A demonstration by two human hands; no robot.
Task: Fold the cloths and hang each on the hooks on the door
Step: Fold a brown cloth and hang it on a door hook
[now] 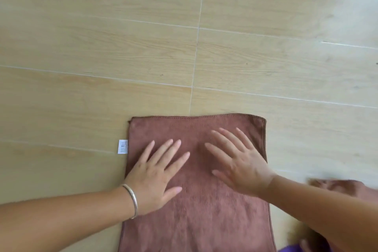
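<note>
Now my left hand (155, 172) lies flat on the brown cloth (196, 200), fingers (173, 149) straight and spread, pointing toward one o'clock, thumb out toward three. My right hand (239, 161) is flat on the same cloth just beside it, fingers (227, 139) straight and fanned toward eleven o'clock, its thumb pointing at nine. Neither hand curls round anything; both palms press down on the fabric.

The cloth is spread on the wood-grain floor (102, 47), smooth and rectangular, its stitched far edge at twelve o'clock from my hands and its near end running out of view at six. A small white label (123, 146) with a barcode sticks out from the cloth's left edge, at about ten o'clock from my left hand and lying on the floor.

A thin silver bangle (132, 200) sits round my left wrist.

At about four o'clock from my right hand, partly behind my right forearm, a second brown cloth (347, 187) lies on the floor, blurred. At the bottom right corner a bit of purple fabric (290, 248) shows; I cannot tell what it is.
</note>
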